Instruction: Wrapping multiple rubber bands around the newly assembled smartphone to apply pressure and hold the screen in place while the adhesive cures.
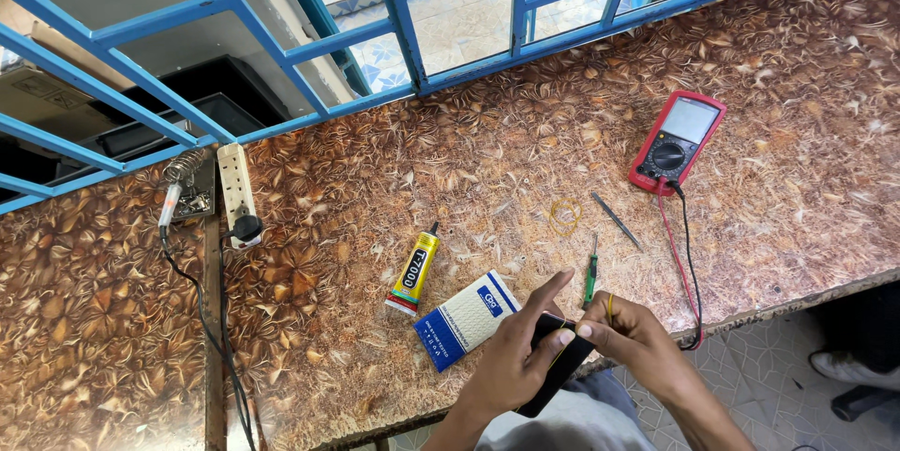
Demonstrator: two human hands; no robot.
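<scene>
The black phone [555, 362] sits at the desk's [375, 160] near edge, long axis running from near-left to far-right, gripped by both hands. The left hand [511, 357] wraps its lower half; the right hand [630, 331] pinches the upper end, a yellow rubber band [610, 306] over its fingers. Just left lies a blue-and-white box [464, 320].

Two bare hands, left [511, 362] and right [626, 331], both forearms uncovered to the frame edge. No sleeves, gloves, watch or rings visible. Thin yellow band looped over one right finger. Light grey-blue trousers [572, 423] at bottom edge.
</scene>
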